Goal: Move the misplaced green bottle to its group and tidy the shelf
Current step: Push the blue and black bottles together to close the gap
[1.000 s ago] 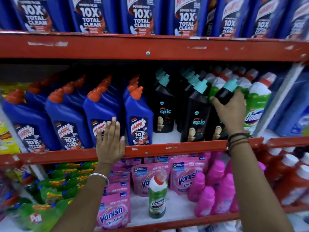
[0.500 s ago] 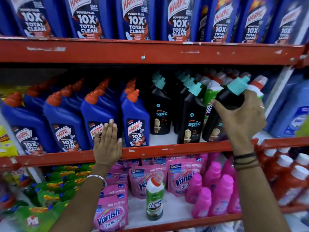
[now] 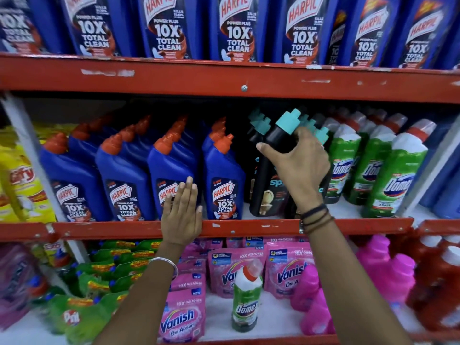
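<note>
- Our shelf rack (image 3: 249, 80) fills the frame, with red front rails across the top third and the middle.
- Large blue bottles (image 3: 166, 28) line the top shelf, edge to edge.
- On the middle shelf, smaller blue bottles with orange caps (image 3: 124, 175) stand left of centre, black bottles with teal caps sit in the centre, and a group of green bottles (image 3: 395, 175) stands at the right.
- Pink pouches (image 3: 183, 317) and pink bottles (image 3: 311, 302) crowd the lower shelf, bottom centre and right.
- Our right hand (image 3: 301, 165), centre right, has its fingers wrapped around the neck of a black bottle (image 3: 281, 138), which leans to the right.
- Our left hand (image 3: 183, 215), centre of the frame, is open and flat, fingers together, lying against the middle rail and the front of a blue bottle.
- The misplaced green bottle (image 3: 246, 295) stands upright on the lower shelf, bottom centre, between the pink pouches and pink bottles, well apart from its group above.
</note>
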`<state>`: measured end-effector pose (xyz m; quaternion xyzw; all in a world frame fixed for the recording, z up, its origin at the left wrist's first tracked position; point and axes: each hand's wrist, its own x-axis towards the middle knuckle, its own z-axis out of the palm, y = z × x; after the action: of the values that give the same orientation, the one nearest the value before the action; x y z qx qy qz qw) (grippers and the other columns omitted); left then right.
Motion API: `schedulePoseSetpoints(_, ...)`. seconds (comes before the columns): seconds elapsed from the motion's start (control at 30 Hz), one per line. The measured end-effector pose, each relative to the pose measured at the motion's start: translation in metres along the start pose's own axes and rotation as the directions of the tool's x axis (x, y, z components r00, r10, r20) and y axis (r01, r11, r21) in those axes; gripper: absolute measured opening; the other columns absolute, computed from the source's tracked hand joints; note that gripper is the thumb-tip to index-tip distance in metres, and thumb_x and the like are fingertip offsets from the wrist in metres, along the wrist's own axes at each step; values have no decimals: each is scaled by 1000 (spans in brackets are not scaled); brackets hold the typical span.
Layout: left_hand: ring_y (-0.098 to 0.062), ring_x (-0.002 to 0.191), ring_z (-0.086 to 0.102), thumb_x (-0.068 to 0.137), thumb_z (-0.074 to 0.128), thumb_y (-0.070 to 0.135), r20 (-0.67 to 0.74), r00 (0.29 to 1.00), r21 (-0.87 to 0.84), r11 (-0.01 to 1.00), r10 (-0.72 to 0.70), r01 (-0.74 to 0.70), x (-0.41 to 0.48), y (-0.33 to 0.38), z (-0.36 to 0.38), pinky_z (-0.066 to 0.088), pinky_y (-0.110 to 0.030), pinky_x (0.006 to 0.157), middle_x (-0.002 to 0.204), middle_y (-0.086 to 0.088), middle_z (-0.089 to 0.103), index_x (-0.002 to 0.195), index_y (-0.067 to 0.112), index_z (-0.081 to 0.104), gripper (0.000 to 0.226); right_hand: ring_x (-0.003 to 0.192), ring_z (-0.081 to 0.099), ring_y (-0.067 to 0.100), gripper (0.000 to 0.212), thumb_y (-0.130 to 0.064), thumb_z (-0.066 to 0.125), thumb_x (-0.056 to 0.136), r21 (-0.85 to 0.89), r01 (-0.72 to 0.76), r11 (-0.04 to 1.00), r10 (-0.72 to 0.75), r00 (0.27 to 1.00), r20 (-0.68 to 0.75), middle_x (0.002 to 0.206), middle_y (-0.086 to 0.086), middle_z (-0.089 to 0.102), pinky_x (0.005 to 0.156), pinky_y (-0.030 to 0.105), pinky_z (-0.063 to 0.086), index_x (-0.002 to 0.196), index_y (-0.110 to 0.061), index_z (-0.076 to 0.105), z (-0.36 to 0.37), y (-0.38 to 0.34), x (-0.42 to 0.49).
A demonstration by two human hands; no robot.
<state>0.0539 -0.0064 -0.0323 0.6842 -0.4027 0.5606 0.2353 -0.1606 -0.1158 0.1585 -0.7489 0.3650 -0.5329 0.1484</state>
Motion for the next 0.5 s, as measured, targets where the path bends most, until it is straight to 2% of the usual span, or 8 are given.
schedulePoseSetpoints(0.17, -15, 148, 5, 100, 20, 31, 5, 1000, -12, 1000, 4, -4, -1, -2, 3, -1, -36, 120, 161, -1, 1, 153, 10, 6, 59, 107, 56, 34, 64, -55, 76, 67, -28, -6, 1000, 7, 999, 34, 110, 11, 64, 71, 37, 40, 105, -9, 57, 30, 5, -5)
schedulePoseSetpoints(0.37, -15, 148, 6, 99, 24, 30, -12, 1000, 1, 1000, 12, -12, -2, -4, 4, -1, -37, 120, 161, -2, 2, 153, 9, 7, 61, 109, 55, 33, 66, -57, 73, 70, -85, 4, 996, 2, 998, 68, 112, 13, 63, 67, 34, 34, 110, -7, 56, 42, 13, -5)
schedulePoseSetpoints(0.5, -15, 148, 4, 99, 22, 30, -9, 1000, -4, 1000, 13, -13, -2, -3, 4, -1, -36, 120, 161, -2, 1, 153, 9, 6, 60, 112, 52, 32, 67, -60, 67, 74, -97, 57, 994, -43, 989, 144, 115, 13, 62, 68, 36, 38, 112, -5, 55, 45, 19, 0)
